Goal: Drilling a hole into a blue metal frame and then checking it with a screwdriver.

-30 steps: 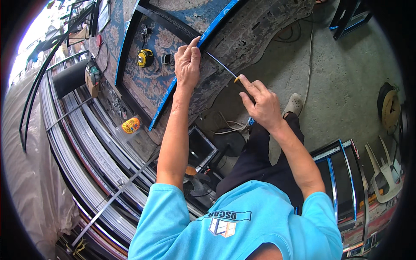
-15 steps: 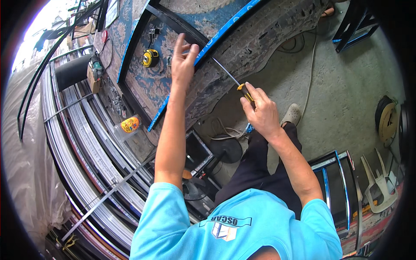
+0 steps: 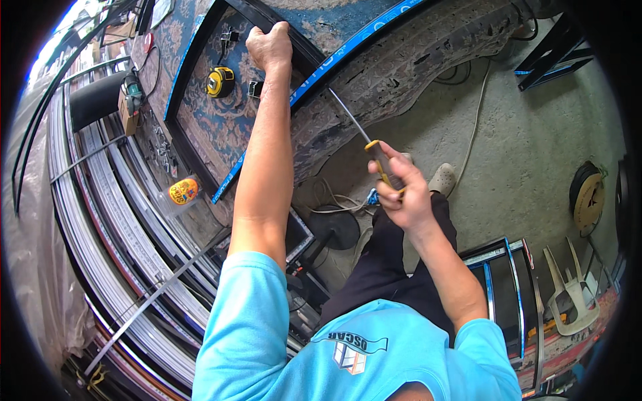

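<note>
My left hand (image 3: 269,45) is closed on the black crossbar (image 3: 308,57) of a curved metal frame lying on a patterned mat (image 3: 190,73). The frame's near rail (image 3: 361,41) carries blue protective film. My right hand (image 3: 406,194) grips the grey-and-yellow handle of a screwdriver (image 3: 381,164); its long shaft points up-left, its tip against the outer side of that rail, just right of the crossbar's joint. A yellow tape measure (image 3: 219,82) and small black metal fittings (image 3: 229,38) lie inside the frame.
Stacked aluminium profiles (image 3: 114,220) run along the left, near a green power tool (image 3: 132,89) and an orange-labelled plastic jar (image 3: 180,192). On the concrete floor are cables (image 3: 478,113), a black metal stand (image 3: 545,60), leaning frames (image 3: 508,281), a cardboard reel (image 3: 585,200) and a white plastic chair (image 3: 568,301).
My left hand has moved up from the blue rail onto the crossbar. My right hand has moved down, its fingers now wrapped further round the screwdriver's handle.
</note>
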Motion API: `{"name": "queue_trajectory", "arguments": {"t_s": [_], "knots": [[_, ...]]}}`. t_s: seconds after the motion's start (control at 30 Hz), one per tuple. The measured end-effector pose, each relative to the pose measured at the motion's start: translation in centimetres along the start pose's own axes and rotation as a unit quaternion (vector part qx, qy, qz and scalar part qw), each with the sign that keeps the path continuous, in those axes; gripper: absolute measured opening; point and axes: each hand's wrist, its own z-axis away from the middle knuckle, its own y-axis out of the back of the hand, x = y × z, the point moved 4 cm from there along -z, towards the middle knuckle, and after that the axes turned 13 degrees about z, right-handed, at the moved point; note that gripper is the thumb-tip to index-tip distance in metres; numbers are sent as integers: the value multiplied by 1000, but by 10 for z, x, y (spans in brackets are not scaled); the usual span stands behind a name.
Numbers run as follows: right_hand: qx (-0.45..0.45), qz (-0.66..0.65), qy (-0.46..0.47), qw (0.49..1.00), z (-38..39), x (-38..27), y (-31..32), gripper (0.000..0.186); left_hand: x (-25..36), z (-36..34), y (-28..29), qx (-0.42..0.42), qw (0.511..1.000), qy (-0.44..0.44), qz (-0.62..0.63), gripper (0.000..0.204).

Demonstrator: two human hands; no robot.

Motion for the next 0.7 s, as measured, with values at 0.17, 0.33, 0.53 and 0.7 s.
{"name": "queue_trajectory", "arguments": {"t_s": [0.17, 0.33, 0.53, 0.7], "knots": [[93, 276, 147, 945, -5, -26, 6, 40, 16, 15, -7, -1, 997, 3, -75, 31], [12, 222, 32, 974, -12, -17, 14, 40, 5, 5, 3, 0, 1000, -3, -29, 31], [-67, -112, -138, 982, -16, 4, 22, 35, 3, 5, -3, -20, 1000, -2, 5, 29], [111, 497, 290, 810, -4, -39, -7, 42, 7, 9, 1, 2, 998, -34, -44, 21]]}}
